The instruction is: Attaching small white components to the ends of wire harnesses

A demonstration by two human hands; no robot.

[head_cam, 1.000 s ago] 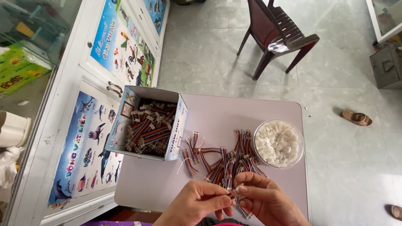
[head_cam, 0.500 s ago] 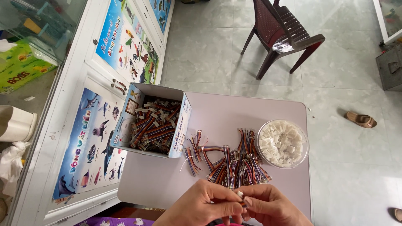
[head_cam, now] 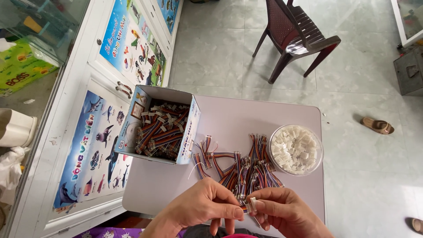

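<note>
Barely a shift as hands met over a connector

Still pinching together at the near tabletop point(head_cam: 229, 128) edge, left hand point(head_cam: 200, 211) and right hand point(head_cam: 282, 211) held a small white connector point(head_cam: 252, 204) on striped wire; beyond lay loose wire bundles point(head_cam: 244, 169), a tub of connectors point(head_cam: 296, 149) and a cardboard box point(head_cam: 161, 125), unmoved.

Between my fingers point(head_cam: 238, 213) sits a white connector point(head_cam: 252, 205). The ribbon cables point(head_cam: 244, 169) on the pale lilac counter point(head_cam: 246, 119) are striped red, orange, blue and black. The clear tub point(head_cam: 296, 150) holds white housings. The box point(head_cam: 159, 125) is light blue with printed pictures outside, plain white within.
</note>
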